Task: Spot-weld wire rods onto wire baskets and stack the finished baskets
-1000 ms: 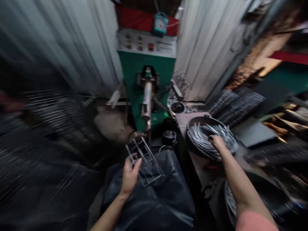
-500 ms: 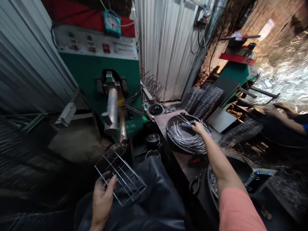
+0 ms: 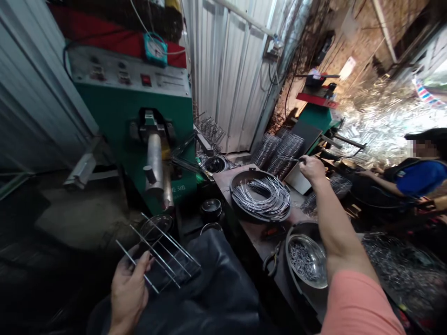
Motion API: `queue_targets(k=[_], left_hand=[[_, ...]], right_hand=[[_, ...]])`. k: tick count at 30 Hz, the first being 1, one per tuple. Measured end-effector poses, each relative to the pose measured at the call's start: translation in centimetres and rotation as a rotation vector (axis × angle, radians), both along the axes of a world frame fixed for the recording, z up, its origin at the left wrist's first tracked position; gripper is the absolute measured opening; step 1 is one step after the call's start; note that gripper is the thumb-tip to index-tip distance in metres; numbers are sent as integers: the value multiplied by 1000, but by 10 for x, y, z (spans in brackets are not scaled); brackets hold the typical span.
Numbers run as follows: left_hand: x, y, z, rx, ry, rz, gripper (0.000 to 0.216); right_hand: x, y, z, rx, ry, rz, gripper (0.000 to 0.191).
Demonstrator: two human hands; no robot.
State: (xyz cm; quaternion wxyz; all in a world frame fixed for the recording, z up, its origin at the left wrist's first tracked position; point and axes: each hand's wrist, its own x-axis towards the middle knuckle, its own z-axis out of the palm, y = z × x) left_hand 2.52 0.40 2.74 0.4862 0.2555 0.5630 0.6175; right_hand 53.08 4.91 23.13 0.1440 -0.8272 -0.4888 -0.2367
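Observation:
My left hand [image 3: 130,284] is closed on a small wire rack [image 3: 167,253], thumb on top, and holds it tilted above the dark apron [image 3: 213,274]. My right hand [image 3: 312,168] is stretched out to the right, fingers closed on a thin metal wire [image 3: 289,158] that sticks out to the left. Below and left of it, a round basin [image 3: 241,178] holds a coil of many curved wires [image 3: 268,208]. Nearer to me, a shiny bowl [image 3: 320,270] full of short metal pieces [image 3: 301,260] sits inside a larger dark tub.
Ahead to the left stands a green machine [image 3: 108,116] with a metal cylinder arm [image 3: 154,156]. Stacked wire rings [image 3: 284,151] stand behind the basin. A pair of pliers [image 3: 270,260] lies by the tub. A co-worker in a blue shirt [image 3: 422,179] sits at the right.
My right hand has lifted out of the basin and moved up and right with a wire. My left hand and the rack appear lower left. The view has turned right.

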Motion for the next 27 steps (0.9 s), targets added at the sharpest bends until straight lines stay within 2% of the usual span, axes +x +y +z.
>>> queue_targets(k=[4,8,13,18,23,27], left_hand=[[-12,21,10,154,61,21,45],[-33,36,17,262,122,50,47],[-55,49,20,336,181,37,48],[-56,62,11,326,174,-43,51],[-47,66,5,285,84,-133,53],[-41,69,7,261,33,-193,54]], right_hand=[[-40,-19,14,-15,54,244,26],[-94,-25,4,-29,144,475,24],[-158,-2,-45,-12,414,745,23],[-214,31,-98,-48,716,947,21],[-252,49,-140,-18,1037,1003,24],[-265,61,-162,-6,1040,1051,24]])
